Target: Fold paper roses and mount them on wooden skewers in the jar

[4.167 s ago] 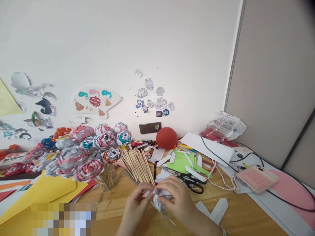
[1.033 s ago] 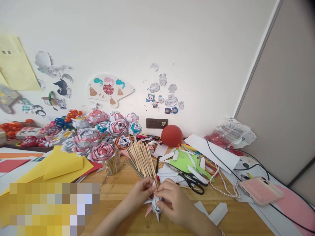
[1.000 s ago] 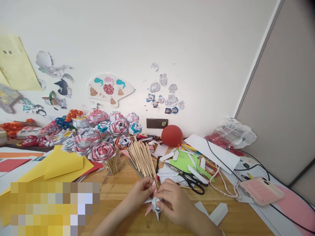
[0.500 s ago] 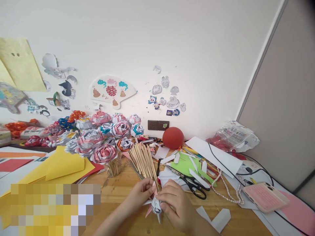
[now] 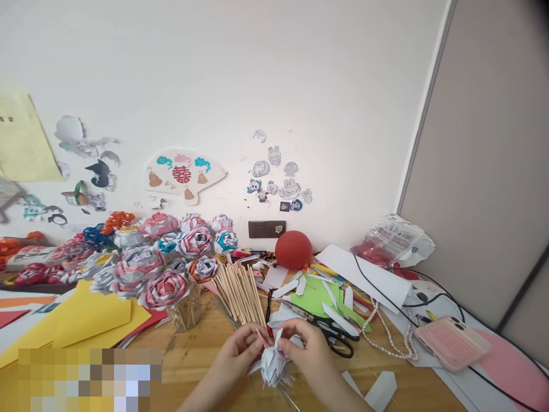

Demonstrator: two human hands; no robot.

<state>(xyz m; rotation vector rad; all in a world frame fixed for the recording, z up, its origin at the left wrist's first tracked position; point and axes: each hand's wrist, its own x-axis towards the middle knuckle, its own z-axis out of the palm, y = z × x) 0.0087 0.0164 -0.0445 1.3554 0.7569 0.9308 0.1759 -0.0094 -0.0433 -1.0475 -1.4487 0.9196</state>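
A small white and pink folded-paper flower (image 5: 273, 366) is between my two hands, low in the middle of the view above the wooden table. My left hand (image 5: 243, 349) pinches a pink paper strip at the flower's upper left. With thumb and fingertips, my right hand (image 5: 309, 347) pinches a white strip at its upper right. Thin wire-like stems show below the flower. Just beyond my hands lies a bundle of wooden sticks (image 5: 241, 292). Black-handled scissors (image 5: 332, 329) rest right of my right hand.
Finished paper flowers (image 5: 165, 289) stand in a clear cup (image 5: 187, 312) at left. Yellow paper sheets (image 5: 92, 312) lie in front of them. A red balloon-like ball (image 5: 293, 250), green paper (image 5: 311, 294), a pearl string (image 5: 397, 350) and a pink phone (image 5: 452, 342) sit across the right side.
The flower has turned, showing its rounder side. My right hand has shifted from around it to pinching a strip at its top. The camera view has tilted up and turned slightly right.
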